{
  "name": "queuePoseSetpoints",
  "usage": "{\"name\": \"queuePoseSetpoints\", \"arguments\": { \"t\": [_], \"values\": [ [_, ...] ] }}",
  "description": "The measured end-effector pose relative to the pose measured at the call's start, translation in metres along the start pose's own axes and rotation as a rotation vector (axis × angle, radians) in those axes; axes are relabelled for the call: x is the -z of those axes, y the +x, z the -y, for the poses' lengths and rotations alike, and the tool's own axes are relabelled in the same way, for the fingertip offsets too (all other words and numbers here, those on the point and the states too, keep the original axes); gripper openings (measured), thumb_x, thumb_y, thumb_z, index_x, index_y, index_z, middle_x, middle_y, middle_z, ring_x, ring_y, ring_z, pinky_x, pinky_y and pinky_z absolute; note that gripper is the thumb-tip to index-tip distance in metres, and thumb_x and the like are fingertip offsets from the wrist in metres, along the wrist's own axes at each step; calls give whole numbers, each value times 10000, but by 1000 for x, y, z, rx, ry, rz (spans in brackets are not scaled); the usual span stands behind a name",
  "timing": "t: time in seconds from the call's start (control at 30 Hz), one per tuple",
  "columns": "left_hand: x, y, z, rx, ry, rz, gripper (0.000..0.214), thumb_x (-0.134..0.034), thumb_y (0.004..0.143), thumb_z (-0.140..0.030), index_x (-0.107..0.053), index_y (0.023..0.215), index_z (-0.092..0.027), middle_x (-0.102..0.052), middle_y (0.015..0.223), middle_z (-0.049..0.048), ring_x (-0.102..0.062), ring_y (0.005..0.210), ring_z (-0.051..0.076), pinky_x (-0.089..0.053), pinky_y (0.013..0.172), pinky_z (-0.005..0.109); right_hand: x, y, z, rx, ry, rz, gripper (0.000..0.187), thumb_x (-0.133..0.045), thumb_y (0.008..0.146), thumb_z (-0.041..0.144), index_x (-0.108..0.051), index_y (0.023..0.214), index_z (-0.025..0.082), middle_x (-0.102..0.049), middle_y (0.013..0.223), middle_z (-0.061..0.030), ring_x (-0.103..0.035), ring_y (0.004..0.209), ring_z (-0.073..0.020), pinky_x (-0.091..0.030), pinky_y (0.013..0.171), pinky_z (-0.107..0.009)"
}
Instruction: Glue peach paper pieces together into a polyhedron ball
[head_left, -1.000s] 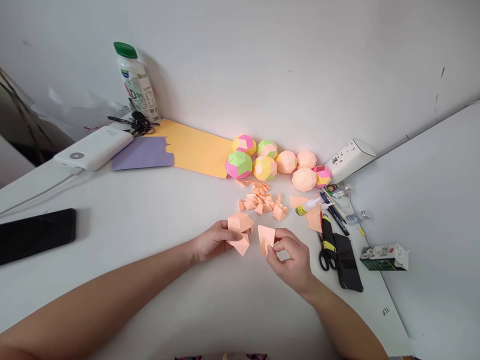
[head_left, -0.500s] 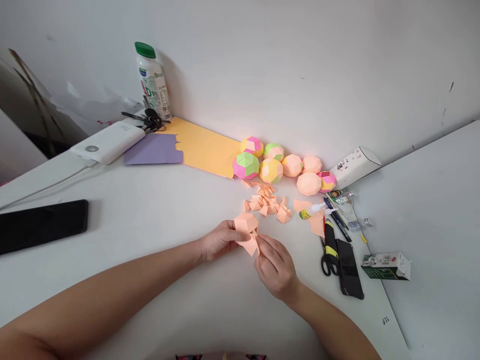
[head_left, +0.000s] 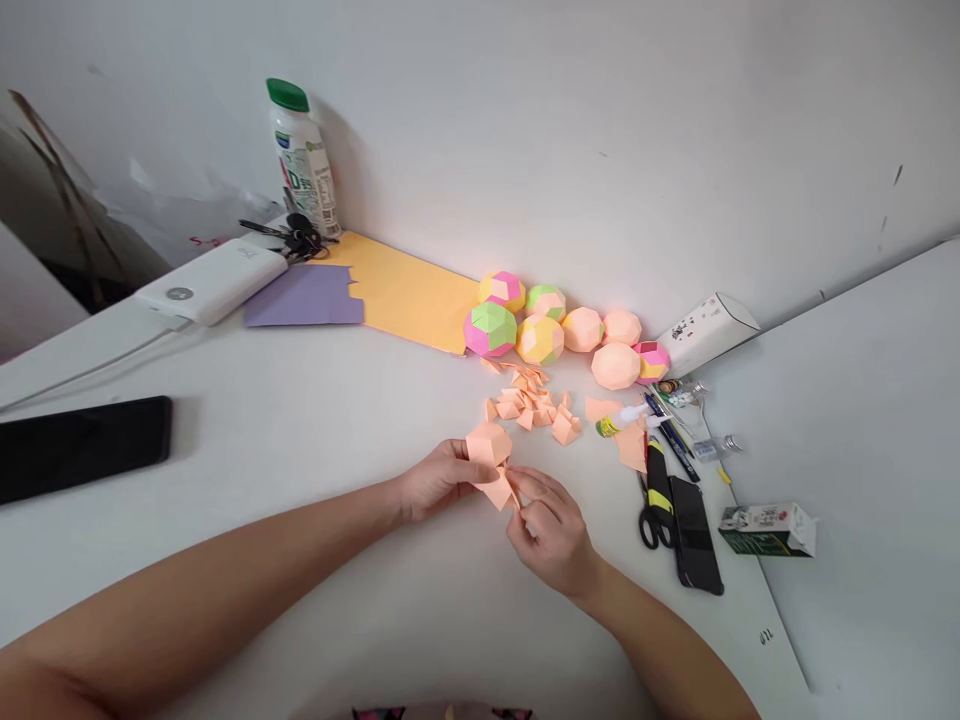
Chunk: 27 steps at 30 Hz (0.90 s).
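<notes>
My left hand (head_left: 435, 480) is closed on a partly built peach paper assembly (head_left: 489, 446) just above the white table (head_left: 300, 430). Against its lower edge my right hand (head_left: 549, 530) pinches a small folded peach paper unit (head_left: 501, 491), most of it hidden by the fingers. Just beyond the hands lies a pile of several loose peach folded units (head_left: 532, 408). Several finished paper balls (head_left: 555, 335), some peach and some pink, green and yellow, sit in a row by the wall.
Scissors (head_left: 655, 500), a dark phone (head_left: 696, 535), pens (head_left: 671, 425) and a glue bottle (head_left: 619, 422) lie at the right, with a small carton (head_left: 766, 528). At the left are a black phone (head_left: 79, 448), a white power bank (head_left: 214, 280), keys, a bottle (head_left: 304, 160), purple and orange paper sheets.
My right hand brought its peach unit leftward from a small gap until it meets the assembly held in my left hand. The camera view shifted slightly.
</notes>
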<state>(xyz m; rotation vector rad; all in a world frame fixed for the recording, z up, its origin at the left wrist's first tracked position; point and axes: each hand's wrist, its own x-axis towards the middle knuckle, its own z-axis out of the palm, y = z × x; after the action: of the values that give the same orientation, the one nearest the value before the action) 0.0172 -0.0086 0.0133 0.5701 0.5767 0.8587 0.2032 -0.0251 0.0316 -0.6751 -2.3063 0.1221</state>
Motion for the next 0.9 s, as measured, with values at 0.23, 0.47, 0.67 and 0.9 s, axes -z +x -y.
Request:
{"name": "queuePoseSetpoints", "arguments": {
  "t": [0.23, 0.47, 0.67, 0.9],
  "values": [
    [0, 0, 2, -3, 18, 2, 141, -655, 680, -123, -679, 819, -130, -666, 795, 49, -597, 772, 193, -431, 766, 345, 4, 3, -2, 53, -38, 2, 276, -473, 688, -81, -452, 754, 186, -662, 986, -142, -614, 998, -230, -576, 773, -375],
    [-1, 0, 2, -14, 33, 11, 134, -654, 686, -136, -681, 817, -130, -668, 825, 59, -596, 803, 206, -429, 787, 357, 7, 3, -2, 110, -111, 37, 261, -478, 682, -74, -474, 755, 176, -659, 974, -140, -611, 987, -234, -572, 748, -376],
    [-2, -1, 2, -4, 30, -21, 135, -674, 675, -150, -683, 808, -132, -666, 804, 56, -598, 777, 204, -435, 764, 355, 9, 2, -4, 137, -132, 72, 243, -460, 683, -62, -457, 693, 181, -651, 993, -139, -596, 995, -233, -565, 738, -377],
    [-1, 0, 3, -12, 19, -36, 150, -676, 675, -150, -687, 824, -136, -656, 807, 48, -587, 776, 190, -433, 758, 338, 14, 4, -3, 148, -137, 104, 240, -463, 671, -63, -451, 675, 177, -656, 956, -137, -606, 942, -230, -561, 733, -376]
  ]
}}
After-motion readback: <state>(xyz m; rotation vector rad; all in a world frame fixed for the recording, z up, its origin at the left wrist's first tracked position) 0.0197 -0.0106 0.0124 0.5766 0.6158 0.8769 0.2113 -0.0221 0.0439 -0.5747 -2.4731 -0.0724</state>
